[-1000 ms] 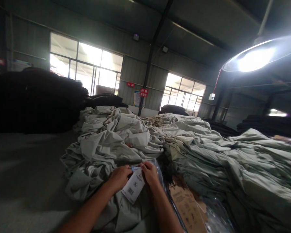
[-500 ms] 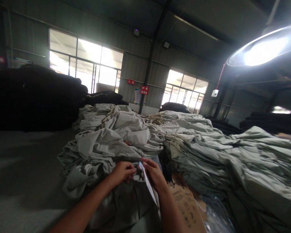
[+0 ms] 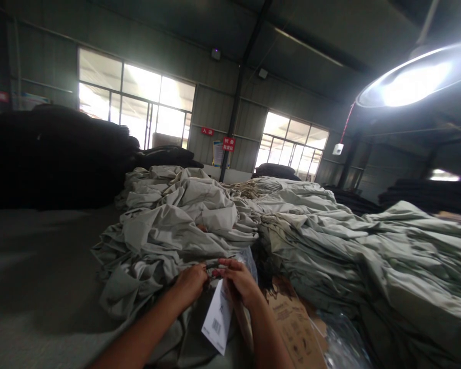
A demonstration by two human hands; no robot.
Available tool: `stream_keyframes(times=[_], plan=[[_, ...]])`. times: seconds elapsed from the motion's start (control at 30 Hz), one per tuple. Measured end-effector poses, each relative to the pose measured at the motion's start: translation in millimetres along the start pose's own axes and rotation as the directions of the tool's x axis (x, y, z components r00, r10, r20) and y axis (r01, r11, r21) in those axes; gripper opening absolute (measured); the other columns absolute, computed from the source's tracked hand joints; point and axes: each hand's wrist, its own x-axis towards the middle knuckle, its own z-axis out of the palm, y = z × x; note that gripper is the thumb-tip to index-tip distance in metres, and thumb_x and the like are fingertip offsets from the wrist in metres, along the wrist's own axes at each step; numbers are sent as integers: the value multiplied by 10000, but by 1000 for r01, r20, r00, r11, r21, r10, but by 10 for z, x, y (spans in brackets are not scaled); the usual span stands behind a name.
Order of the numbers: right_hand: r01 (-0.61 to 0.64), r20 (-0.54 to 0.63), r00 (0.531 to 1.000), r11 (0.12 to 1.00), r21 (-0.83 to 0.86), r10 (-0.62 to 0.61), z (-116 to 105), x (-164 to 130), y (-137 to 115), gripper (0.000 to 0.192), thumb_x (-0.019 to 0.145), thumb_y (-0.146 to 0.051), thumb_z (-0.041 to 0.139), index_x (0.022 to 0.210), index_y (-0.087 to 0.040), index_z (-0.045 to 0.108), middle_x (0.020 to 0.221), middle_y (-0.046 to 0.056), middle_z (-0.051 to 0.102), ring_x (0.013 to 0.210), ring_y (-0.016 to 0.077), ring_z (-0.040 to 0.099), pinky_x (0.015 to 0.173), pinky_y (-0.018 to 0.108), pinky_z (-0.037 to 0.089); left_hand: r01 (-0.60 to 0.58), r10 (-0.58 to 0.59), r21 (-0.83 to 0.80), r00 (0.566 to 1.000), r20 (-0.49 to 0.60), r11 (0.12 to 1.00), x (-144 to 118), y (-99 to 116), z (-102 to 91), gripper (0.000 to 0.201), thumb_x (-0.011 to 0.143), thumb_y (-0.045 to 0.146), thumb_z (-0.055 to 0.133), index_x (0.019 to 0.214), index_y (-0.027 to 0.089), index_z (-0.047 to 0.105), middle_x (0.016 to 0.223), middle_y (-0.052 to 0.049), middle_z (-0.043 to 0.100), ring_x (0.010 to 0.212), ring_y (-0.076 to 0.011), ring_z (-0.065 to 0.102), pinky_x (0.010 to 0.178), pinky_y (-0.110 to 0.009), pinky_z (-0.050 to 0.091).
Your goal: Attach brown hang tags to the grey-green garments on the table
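Note:
My right hand (image 3: 241, 281) is closed, and a white barcode tag (image 3: 216, 320) hangs beneath its fingers. Behind the tag, under the same hand, is a brown card-like piece (image 3: 243, 320). To the left, my left hand (image 3: 192, 283) is closed in a pinch close to the right fingertips. A short dark strip or cord (image 3: 212, 266) shows between the two hands; its exact kind is unclear. Grey-green fabric (image 3: 188, 328) lies below the hands. Just behind the right hand sits a clear plastic bag (image 3: 247, 260).
Heaps of crumpled grey fabric (image 3: 184, 225) spread ahead, with more folded fabric (image 3: 369, 256) on the right. Printed brown cardboard (image 3: 295, 328) and clear plastic (image 3: 341, 341) lie at lower right. Dark piles (image 3: 54, 154) stand at left. A bright lamp (image 3: 418, 82) hangs at upper right.
The tag has turned from nearly edge-on to showing its barcode face and hangs lower. My hands have come closer together, with the left wrist rolled over.

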Motion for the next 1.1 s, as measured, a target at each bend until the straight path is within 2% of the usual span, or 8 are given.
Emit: stream_keyframes(times=[0.1, 0.3, 0.43, 0.6, 0.77, 0.87, 0.93, 1.1], plan=[[7, -18, 1000, 999, -48, -8, -18, 40, 59, 391, 435, -278, 748, 792, -143, 665, 609, 35, 690, 471, 134, 537, 450, 232, 338, -16, 15, 69, 1000, 19, 997, 1, -25, -4, 229, 727, 124, 491, 822, 182, 691, 1028, -91, 652, 933, -244, 588, 810, -305, 416], [88, -27, 996, 994, -66, -90, -33, 150, 145, 298, 405, -299, 760, 645, -145, 675, 540, 5, 647, 508, 120, 536, 536, 238, 376, -34, 46, 180, 997, -59, 983, 41, -82, 54, 327, 755, 111, 441, 990, 236, 631, 1051, -42, 621, 957, -184, 582, 798, -265, 423], [121, -97, 987, 988, -98, -130, -34, 228, 190, 292, 390, -353, 744, 575, -144, 661, 494, -2, 602, 475, 111, 485, 505, 241, 349, -52, 80, 294, 993, -85, 954, 94, -74, 95, 244, 774, 171, 459, 917, 229, 648, 998, -55, 600, 950, -204, 566, 747, -276, 423], [152, -142, 974, 976, -156, -175, -48, 271, 234, 255, 442, -371, 715, 553, -154, 641, 516, -6, 586, 508, 115, 478, 506, 236, 342, 17, 10, 188, 990, -141, 982, 148, -103, 83, 228, 783, 143, 436, 840, 202, 648, 949, -49, 605, 930, -175, 560, 771, -261, 407], [138, -154, 972, 963, -231, -176, -38, 254, 254, 231, 516, -377, 667, 552, -157, 607, 436, -48, 488, 418, 82, 374, 442, 227, 276, -65, 84, 171, 991, -104, 983, 112, -111, 113, 177, 720, 128, 489, 764, 206, 642, 960, -53, 589, 984, -205, 518, 786, -284, 395], [127, -147, 974, 956, -266, -170, -25, 224, 239, 244, 550, -402, 646, 572, -163, 599, 417, -62, 455, 406, 80, 356, 431, 227, 265, 33, -61, -165, 984, -166, 986, 163, -118, 146, 109, 655, 108, 522, 649, 179, 604, 902, -53, 600, 986, -212, 511, 819, -290, 379], [121, -136, 977, 950, -289, -166, -18, 202, 223, 243, 567, -403, 641, 572, -166, 590, 416, -63, 452, 409, 82, 365, 433, 225, 268, 119, -203, -427, 966, -159, 896, 228, -145, 140, 73, 640, 131, 514, 608, 167, 569, 773, -37, 603, 874, -196, 547, 770, -281, 399], [80, -146, 979, 921, -380, -146, 4, 184, 213, 176, 563, -312, 639, 508, -169, 552, 392, -57, 457, 393, 91, 384, 420, 227, 266, 202, -328, -645, 941, -81, 737, 316, -237, 63, 164, 683, 227, 392, 578, 171, 505, 535, 11, 514, 568, -136, 523, 581, -253, 410]])
